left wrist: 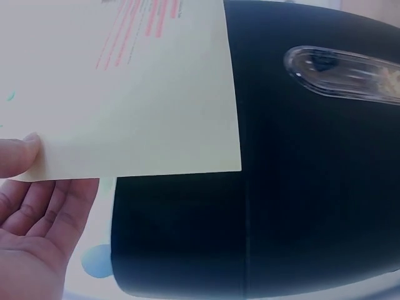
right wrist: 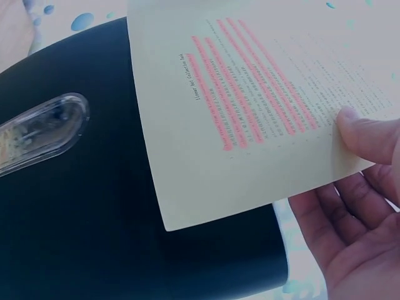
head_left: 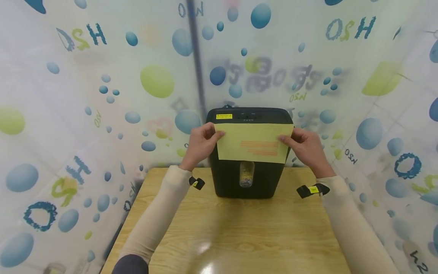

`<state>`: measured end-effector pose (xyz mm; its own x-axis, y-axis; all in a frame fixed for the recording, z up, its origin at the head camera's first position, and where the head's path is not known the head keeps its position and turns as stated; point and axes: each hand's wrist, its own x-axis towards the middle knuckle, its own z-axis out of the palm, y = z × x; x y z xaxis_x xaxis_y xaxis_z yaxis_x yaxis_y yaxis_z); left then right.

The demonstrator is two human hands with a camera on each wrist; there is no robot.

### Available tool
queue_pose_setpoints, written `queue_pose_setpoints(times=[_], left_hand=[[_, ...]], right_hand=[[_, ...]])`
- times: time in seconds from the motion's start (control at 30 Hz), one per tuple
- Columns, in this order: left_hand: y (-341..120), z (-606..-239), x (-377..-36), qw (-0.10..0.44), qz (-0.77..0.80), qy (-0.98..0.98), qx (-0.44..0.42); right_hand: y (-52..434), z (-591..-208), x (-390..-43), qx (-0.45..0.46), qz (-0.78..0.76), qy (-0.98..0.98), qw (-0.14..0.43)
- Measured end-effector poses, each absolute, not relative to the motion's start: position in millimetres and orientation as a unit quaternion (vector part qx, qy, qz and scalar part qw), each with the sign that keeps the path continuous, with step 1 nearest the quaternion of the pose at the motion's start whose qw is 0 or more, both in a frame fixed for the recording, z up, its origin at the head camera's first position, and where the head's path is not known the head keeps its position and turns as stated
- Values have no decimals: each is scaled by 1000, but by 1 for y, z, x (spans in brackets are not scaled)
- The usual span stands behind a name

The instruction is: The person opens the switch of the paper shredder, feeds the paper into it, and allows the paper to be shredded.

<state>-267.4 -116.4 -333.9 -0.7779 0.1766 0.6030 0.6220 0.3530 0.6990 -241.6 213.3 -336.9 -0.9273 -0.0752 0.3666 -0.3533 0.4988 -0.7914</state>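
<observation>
We see bare table [head_left: 239, 236] in front of the shredder [head_left: 249, 182], open for a hand. Behind and beside it, the patterned curtain [head_left: 102, 114] closes in tightly.

sleeves [head_left: 164, 213]: cream, long, snug | wrist straps [head_left: 313, 189]: black, yellow tags | upper sleeve: dark

— What do I hold?
— A pale yellow sheet [head_left: 254, 146] with pink-highlighted print, held level by its two side edges.
— Where is it?
— In front of the black shredder [head_left: 249, 182], its upper edge at the shredder's top.
</observation>
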Motion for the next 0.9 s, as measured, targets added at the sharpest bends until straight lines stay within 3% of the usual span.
queue_pose_setpoints(times=[0.9], left_hand=[[-118,-283,-301,226,-511,-789,-253]], right_hand=[[215,-282,-265,145,485,-839,197]])
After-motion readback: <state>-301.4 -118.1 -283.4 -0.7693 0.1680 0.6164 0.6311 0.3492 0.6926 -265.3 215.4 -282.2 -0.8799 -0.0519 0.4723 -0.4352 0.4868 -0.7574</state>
